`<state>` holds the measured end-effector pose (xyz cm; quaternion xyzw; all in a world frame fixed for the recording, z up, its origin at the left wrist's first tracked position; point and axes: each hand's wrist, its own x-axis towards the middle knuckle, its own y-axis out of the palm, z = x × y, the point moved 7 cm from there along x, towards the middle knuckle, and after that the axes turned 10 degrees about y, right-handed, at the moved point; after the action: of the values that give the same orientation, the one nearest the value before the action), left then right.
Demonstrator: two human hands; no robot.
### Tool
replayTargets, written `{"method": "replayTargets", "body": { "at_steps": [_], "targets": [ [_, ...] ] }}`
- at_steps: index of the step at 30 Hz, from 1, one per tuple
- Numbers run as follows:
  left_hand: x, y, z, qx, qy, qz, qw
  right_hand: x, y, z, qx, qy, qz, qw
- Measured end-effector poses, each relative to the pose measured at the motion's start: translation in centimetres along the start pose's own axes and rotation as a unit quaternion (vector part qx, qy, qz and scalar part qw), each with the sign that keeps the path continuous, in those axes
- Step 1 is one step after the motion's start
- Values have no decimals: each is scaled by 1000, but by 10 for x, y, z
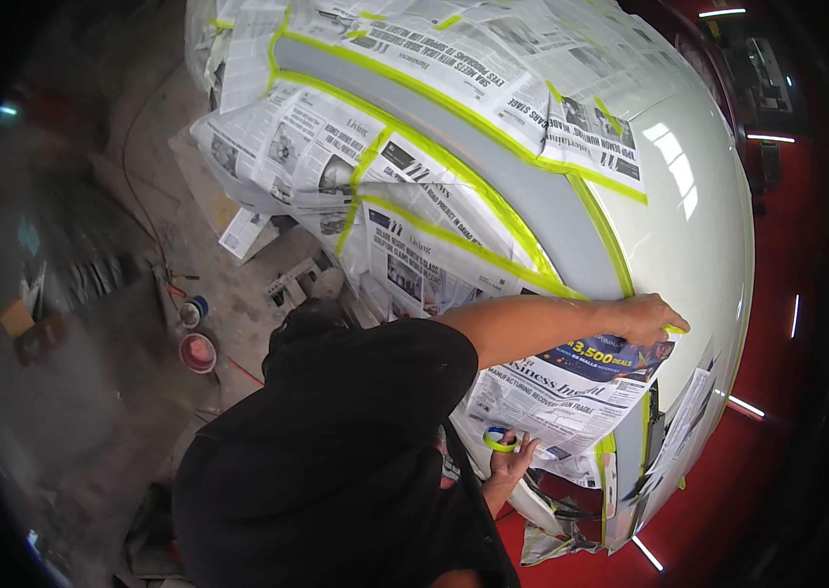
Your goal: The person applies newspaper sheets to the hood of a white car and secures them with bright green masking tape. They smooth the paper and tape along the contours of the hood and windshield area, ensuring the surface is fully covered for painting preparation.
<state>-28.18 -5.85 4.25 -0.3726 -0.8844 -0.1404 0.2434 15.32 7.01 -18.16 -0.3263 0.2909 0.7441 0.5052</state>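
My left arm reaches across to the white car panel (pixel 674 235). There my left hand (pixel 650 318), its fingers bent, grips the upper right corner of a newspaper sheet (pixel 556 402). A short bit of yellow-green masking tape (pixel 673 330) shows beside the fingertips. The sheet hangs over the curved bodywork. Lower down, my right hand (pixel 512 461) holds a roll of yellow-green masking tape (pixel 501 440) by its ring, in front of the sheet's lower left part. Above the hands, a grey primed strip (pixel 493 157) runs between taped newspaper edges.
More newspaper (pixel 424 265) covers the bodywork at the upper left and top. On the floor at left stand a tub with pink contents (pixel 198 353) and a small blue-and-white can (pixel 194 312). A dark cable (pixel 130 167) trails there. Red surface (pixel 787 392) lies beyond the car.
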Motion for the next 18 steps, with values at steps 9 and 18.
{"method": "replayTargets", "body": {
  "at_steps": [9,18],
  "targets": [
    [-31,58,-175,-48,235,194,951,-2,-67,-39,-106,50,-152,981],
    [-11,60,-283,-220,332,68,915,22,-68,-63,-245,117,-104,957]
  ]
}}
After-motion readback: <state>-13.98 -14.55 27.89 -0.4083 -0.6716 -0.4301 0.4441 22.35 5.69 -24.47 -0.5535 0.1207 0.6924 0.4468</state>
